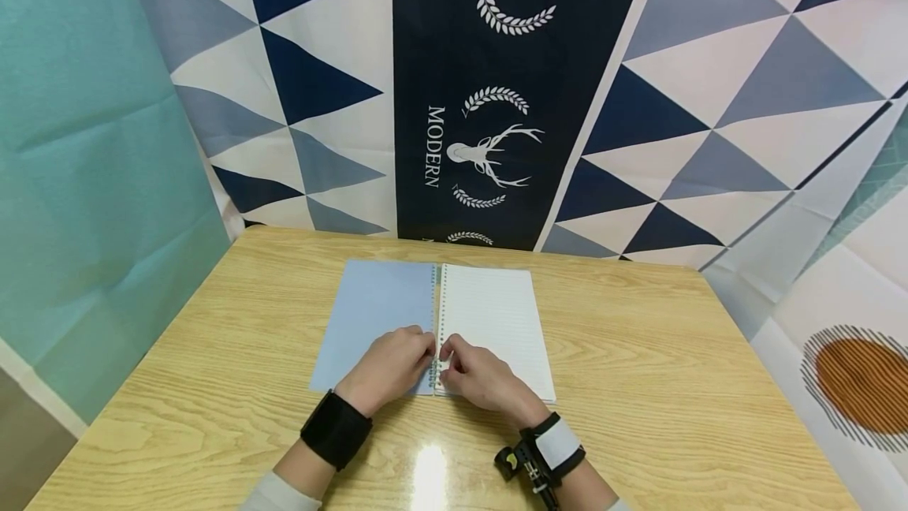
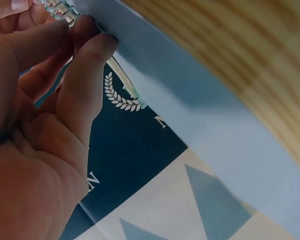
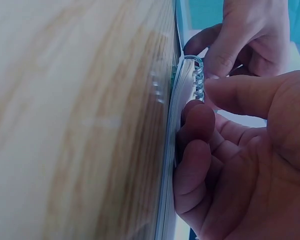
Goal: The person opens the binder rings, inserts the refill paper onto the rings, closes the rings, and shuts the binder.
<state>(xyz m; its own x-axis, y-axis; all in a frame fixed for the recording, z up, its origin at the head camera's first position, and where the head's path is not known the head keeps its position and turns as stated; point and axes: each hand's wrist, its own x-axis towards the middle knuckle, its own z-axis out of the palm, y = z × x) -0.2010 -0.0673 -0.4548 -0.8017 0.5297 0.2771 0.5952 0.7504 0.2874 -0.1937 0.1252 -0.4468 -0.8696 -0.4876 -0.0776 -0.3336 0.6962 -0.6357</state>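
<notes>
An open ring-bound notebook lies on the table in the head view, its pale blue cover (image 1: 379,302) to the left and white lined pages (image 1: 489,302) to the right. Clear plastic binding rings (image 3: 199,82) run along the spine, where both hands meet near its lower end. With bent fingers, my left hand (image 1: 388,365) pinches the rings from the cover side. Opposite it, my right hand (image 1: 482,375) has its thumb and forefinger at the same rings, its other fingers curled against the pages. The fingers partly hide the rings.
The notebook rests on a wood-grain table (image 1: 638,369). Behind the table hangs a patterned cloth (image 1: 468,61), and a teal cloth (image 1: 92,140) hangs at the left. A black band (image 1: 336,430) wraps the left wrist; a strapped camera (image 1: 528,464) sits at the right wrist.
</notes>
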